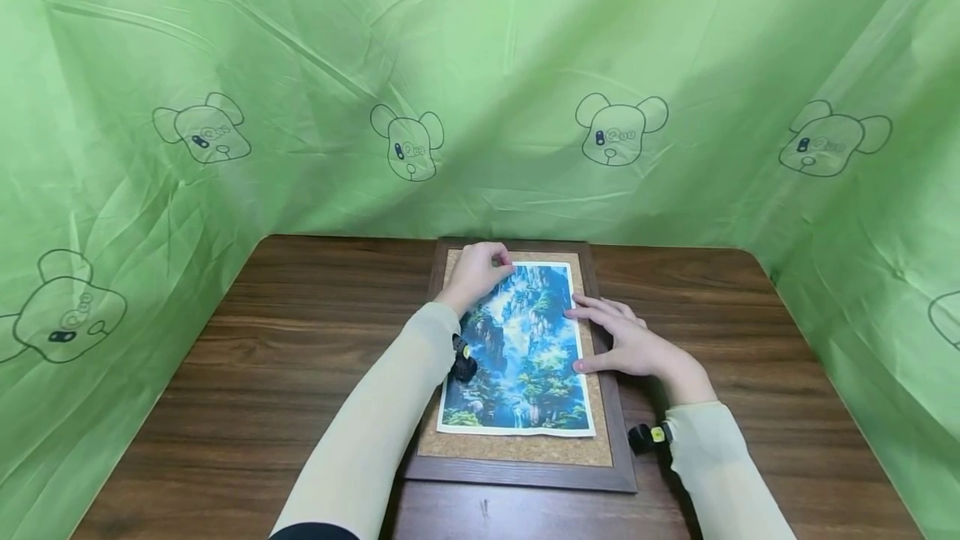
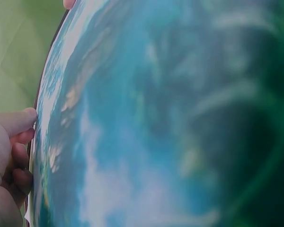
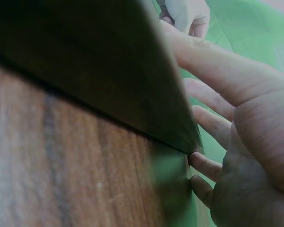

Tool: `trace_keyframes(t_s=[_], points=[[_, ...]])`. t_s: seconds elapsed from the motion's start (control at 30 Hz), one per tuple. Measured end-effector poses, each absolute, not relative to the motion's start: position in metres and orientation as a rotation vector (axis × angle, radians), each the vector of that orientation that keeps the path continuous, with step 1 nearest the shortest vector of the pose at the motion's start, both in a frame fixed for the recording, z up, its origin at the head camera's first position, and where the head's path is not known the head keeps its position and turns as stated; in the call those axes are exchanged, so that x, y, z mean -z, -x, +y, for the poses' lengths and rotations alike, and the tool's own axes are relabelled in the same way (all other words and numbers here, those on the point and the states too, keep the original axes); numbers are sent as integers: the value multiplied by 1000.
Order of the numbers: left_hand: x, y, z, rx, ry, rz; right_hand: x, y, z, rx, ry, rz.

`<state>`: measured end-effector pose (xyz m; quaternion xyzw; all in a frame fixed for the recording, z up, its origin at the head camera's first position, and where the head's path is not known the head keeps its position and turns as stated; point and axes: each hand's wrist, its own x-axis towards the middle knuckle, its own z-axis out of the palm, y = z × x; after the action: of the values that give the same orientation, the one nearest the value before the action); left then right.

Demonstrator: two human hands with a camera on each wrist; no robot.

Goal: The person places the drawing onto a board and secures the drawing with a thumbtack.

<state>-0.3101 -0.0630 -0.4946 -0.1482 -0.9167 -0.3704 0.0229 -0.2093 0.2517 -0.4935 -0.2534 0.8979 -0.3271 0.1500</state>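
A printed landscape picture [image 1: 525, 357] with a white border lies on a cork board [image 1: 517, 447] in a dark wooden frame [image 1: 517, 473]. My left hand [image 1: 476, 272] is at the picture's top left corner, thumb and index finger pinched together at its edge. In the left wrist view, the left hand [image 2: 7, 163] shows its other fingers curled; any small item between the fingertips is hidden. My right hand [image 1: 636, 346] rests spread fingers and thumb along the picture's right edge. The right wrist view shows the right hand [image 3: 255, 123] with its fingers extended beside the board's edge.
The board lies on a brown wood-grain table [image 1: 300, 340], reaching close to its far edge. Green cloth [image 1: 510, 65] printed with bear heads hangs behind and on both sides. Small black cameras [image 1: 465, 368] are worn on both wrists.
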Motion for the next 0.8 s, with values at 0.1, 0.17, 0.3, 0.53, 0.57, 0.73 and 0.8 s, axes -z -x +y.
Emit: trace_keyframes(t_s=[0.1, 0.17, 0.3, 0.53, 0.57, 0.73, 0.8], points=[[494, 310, -64, 1165, 453, -2841, 494, 210, 252, 939, 728, 2578], [493, 310, -64, 1169, 454, -2848, 493, 210, 251, 938, 726, 2577], [491, 311, -65, 1147, 477, -2861, 492, 210, 251, 940, 716, 2577], [492, 312, -67, 1131, 471, -2863, 489, 208, 249, 945, 718, 2567], [492, 312, -68, 1133, 469, -2862, 489, 208, 249, 945, 717, 2566], [494, 313, -67, 1139, 469, -2857, 489, 208, 250, 951, 719, 2572], [494, 314, -67, 1135, 468, -2859, 489, 208, 250, 949, 718, 2573]])
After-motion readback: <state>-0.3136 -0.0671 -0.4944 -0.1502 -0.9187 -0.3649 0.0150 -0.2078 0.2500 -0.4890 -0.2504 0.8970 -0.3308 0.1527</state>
